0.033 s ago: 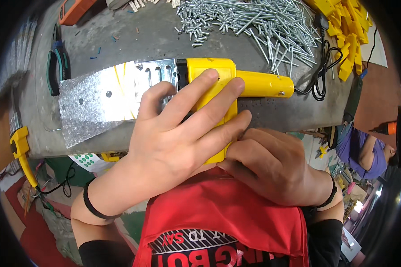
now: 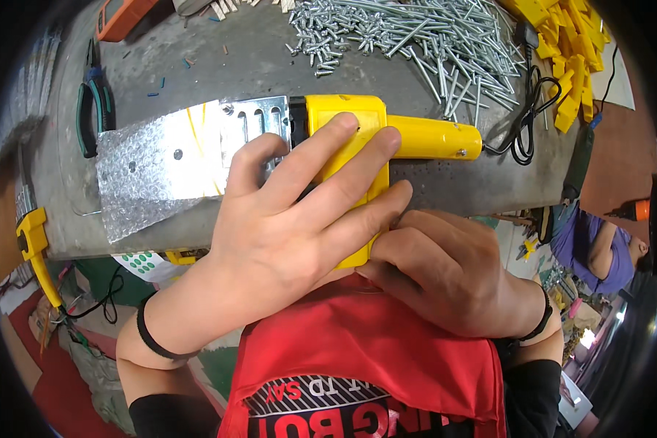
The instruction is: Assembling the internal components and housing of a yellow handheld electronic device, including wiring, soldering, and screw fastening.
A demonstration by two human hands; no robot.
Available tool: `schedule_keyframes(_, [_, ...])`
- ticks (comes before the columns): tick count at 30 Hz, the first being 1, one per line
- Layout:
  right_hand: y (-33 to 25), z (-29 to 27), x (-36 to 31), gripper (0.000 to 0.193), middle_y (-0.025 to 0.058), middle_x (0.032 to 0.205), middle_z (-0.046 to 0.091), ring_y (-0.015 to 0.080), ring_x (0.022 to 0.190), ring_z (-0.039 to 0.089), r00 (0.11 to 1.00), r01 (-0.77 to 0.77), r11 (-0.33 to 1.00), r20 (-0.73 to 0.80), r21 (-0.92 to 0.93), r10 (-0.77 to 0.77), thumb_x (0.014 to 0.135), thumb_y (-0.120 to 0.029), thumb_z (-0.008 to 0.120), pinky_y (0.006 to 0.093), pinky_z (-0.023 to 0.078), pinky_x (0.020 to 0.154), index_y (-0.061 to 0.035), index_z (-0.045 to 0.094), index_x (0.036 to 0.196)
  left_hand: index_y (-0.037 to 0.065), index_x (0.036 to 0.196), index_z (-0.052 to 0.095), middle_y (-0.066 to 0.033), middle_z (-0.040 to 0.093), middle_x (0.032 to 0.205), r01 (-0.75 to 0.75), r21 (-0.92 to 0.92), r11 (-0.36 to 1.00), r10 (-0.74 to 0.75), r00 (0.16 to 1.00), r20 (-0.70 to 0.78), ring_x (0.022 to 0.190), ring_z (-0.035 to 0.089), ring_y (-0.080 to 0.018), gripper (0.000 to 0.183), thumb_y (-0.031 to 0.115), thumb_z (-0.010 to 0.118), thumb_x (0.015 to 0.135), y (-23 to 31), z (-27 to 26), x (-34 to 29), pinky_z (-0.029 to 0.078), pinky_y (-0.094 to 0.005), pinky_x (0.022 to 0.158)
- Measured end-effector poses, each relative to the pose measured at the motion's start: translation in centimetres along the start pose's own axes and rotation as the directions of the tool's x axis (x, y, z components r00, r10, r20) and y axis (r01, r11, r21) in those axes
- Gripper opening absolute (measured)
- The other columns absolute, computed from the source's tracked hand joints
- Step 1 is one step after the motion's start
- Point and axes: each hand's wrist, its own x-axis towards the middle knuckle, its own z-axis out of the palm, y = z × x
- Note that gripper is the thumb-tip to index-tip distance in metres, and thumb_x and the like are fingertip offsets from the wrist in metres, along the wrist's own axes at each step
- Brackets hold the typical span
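Note:
A yellow pipe welding tool lies across the near part of the grey table, its round handle pointing right. Its slotted metal section leads left into a plate covered with bubble wrap and yellow bands. My left hand grips the yellow housing from above, fingers across it and thumb by the slots. At the near right edge of that housing, my right hand is closed in a pinch, close to the left fingertips. Whatever it pinches is hidden behind its fingers.
Green-handled pliers lie at the left. A big heap of screws covers the far middle, with yellow plastic parts to its right. The tool's black cord coils beside its handle. Another person is at the right.

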Motion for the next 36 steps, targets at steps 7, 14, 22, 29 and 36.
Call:
schedule_keyframes(7, [0.3, -1.7, 1.0, 0.024, 0.0046, 0.067, 0.057, 0.0199, 0.057, 0.059, 0.992, -0.128, 0.976, 0.034, 0.177, 0.123, 0.071, -0.008, 0.084, 0.0298, 0.043, 0.048, -0.0079, 0.061, 0.080, 0.029, 0.119, 0.069, -0.0038, 0.055, 0.141, -0.002, -0.003, 1.000, 0.002, 1.000, 0.022, 0.129, 0.047, -0.0264, 0.039, 0.045, 0.061, 0.084, -0.1, -0.3, 0.3, 0.033, -0.0414, 0.098])
schedule_keyframes(14, [6.7, -4.4, 10.5, 0.020, 0.0057, 0.079, 0.065, 0.0127, 0.073, 0.057, 0.971, -0.240, 0.970, -0.007, 0.041, 0.241, 0.079, -0.013, 0.071, 0.0282, 0.048, 0.069, 0.0015, 0.066, 0.091, 0.030, 0.120, 0.067, -0.0049, 0.055, 0.140, -0.037, 0.041, 0.998, 0.036, 0.999, 0.007, 0.126, 0.049, -0.0273, 0.041, 0.047, 0.061, 0.083, -0.1, -0.1, 0.3, 0.033, -0.0424, 0.096])
schedule_keyframes(22, [8.7, -3.7, 11.0, 0.020, 0.0121, 0.087, 0.071, 0.0214, 0.075, 0.066, 0.986, -0.094, 0.980, -0.151, -0.173, 0.068, 0.086, -0.003, 0.063, 0.0294, 0.053, 0.075, 0.0016, 0.069, 0.104, 0.029, 0.117, 0.068, -0.0042, 0.057, 0.138, -0.032, 0.003, 0.999, 0.032, 0.999, -0.002, 0.123, 0.051, -0.0260, 0.040, 0.045, 0.065, 0.080, 0.1, -0.2, 0.1, 0.033, -0.0413, 0.095])
schedule_keyframes(29, [2.6, -4.3, 6.8, 0.011, 0.0032, 0.076, 0.067, 0.0126, 0.066, 0.063, 0.991, 0.118, 0.991, -0.056, -0.069, -0.122, 0.079, -0.008, 0.072, 0.0264, 0.050, 0.062, -0.0050, 0.070, 0.090, 0.027, 0.122, 0.066, -0.0029, 0.056, 0.140, -0.014, -0.068, 0.998, 0.017, 0.999, 0.046, 0.123, 0.051, -0.0247, 0.043, 0.038, 0.064, 0.080, -0.9, -0.7, -0.5, 0.036, -0.0386, 0.091])
schedule_keyframes(36, [-0.9, -0.3, 2.9, 0.011, 0.0016, 0.080, 0.057, 0.0179, 0.072, 0.060, 0.955, 0.294, 0.948, 0.071, -0.118, -0.288, 0.070, -0.013, 0.070, 0.0264, 0.049, 0.054, -0.0080, 0.065, 0.079, 0.019, 0.132, 0.062, 0.0019, 0.053, 0.143, -0.032, -0.048, 0.998, 0.038, 0.990, 0.139, 0.126, 0.049, -0.0218, 0.051, 0.023, 0.060, 0.081, -1.2, -1.8, 1.3, 0.038, -0.0361, 0.093])
